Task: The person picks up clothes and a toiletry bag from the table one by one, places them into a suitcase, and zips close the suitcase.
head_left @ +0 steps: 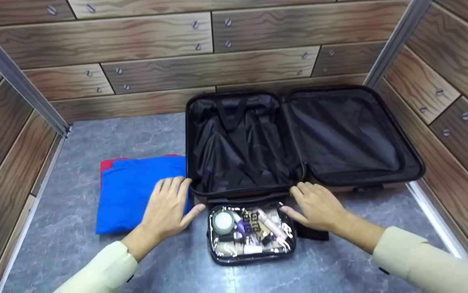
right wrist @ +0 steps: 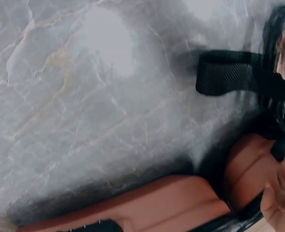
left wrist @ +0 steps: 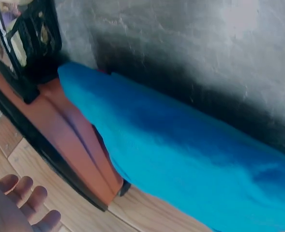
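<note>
An open suitcase [head_left: 189,142] with a black lining lies spread flat on the floor; its shell [left wrist: 67,130] looks orange-brown in the left wrist view. My left hand [head_left: 166,209] is at the suitcase's front left corner, above folded blue cloth [head_left: 128,199], thumb spread and fingers loosely bent. At the front rim near the hinge, my right hand [head_left: 319,205] reaches with fingertips right at the edge. Between the hands lies a clear pouch with black trim [head_left: 258,259], full of cosmetics. A black strap [right wrist: 224,72] sticks out from the pouch's side.
Red cloth [head_left: 107,164] shows from under the blue one. Wood-patterned panels [head_left: 136,36] enclose the grey marbled floor [head_left: 124,138] at the back and both sides. The suitcase's right half [head_left: 343,138] reaches close to the right wall.
</note>
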{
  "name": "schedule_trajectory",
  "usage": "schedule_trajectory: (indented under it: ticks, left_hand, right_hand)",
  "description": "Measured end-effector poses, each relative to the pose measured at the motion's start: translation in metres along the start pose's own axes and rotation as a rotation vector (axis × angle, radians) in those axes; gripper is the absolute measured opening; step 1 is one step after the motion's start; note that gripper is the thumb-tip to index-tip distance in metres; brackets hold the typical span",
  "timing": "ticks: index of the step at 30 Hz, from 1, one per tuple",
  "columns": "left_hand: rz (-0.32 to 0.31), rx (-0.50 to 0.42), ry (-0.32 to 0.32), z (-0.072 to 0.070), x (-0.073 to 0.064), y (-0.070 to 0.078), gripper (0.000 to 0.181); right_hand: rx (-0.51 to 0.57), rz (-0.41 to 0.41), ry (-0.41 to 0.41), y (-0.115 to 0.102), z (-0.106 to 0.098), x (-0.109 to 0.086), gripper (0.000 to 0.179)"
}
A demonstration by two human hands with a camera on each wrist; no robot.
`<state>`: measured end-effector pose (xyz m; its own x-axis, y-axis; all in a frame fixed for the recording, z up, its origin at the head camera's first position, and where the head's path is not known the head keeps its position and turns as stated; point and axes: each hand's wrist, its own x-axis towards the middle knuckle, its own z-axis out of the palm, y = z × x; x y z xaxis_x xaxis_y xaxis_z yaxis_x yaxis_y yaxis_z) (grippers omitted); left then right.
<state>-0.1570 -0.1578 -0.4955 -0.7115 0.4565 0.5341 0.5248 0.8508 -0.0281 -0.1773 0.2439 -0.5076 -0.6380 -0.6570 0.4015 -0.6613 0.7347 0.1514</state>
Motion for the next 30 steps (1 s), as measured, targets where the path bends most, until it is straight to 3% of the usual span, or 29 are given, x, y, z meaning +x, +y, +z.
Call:
schedule_trajectory:
  ticks: [6,12,14,17,20,22,26,30]
  left_hand:
    - [0.018,-0.008,-0.031,0.009,-0.005,0.011,0.063]
    - [0.058,0.045,-0.070,0.023,-0.010,0.029,0.048]
    - [0.037,0.070,-0.135,0.027,-0.012,0.036,0.051]
    - [-0.050,0.083,-0.308,0.033,-0.012,0.048,0.057]
    - [-0.132,0.047,-0.478,0.039,-0.012,0.057,0.056]
    - [-0.158,0.012,-0.537,0.043,-0.012,0.061,0.051]
    - [-0.170,-0.026,-0.510,0.053,-0.016,0.065,0.039]
    - [-0.180,-0.016,-0.439,0.059,-0.023,0.066,0.035]
  right_hand:
    - [0.008,0.022,-0.042,-0.011,0.013,-0.004,0.050]
    - [0.049,0.149,-0.194,-0.019,0.021,-0.003,0.052]
    - [0.082,0.193,-0.236,-0.022,0.023,-0.003,0.053]
    - [0.106,0.230,-0.270,-0.026,0.029,-0.006,0.054]
    - [0.140,0.281,-0.295,-0.030,0.038,-0.011,0.055]
    - [0.178,0.333,-0.323,-0.034,0.045,-0.014,0.057]
    - [0.233,0.414,-0.382,-0.040,0.054,-0.017,0.060]
    - [0.236,0.408,-0.392,-0.045,0.060,-0.020,0.061]
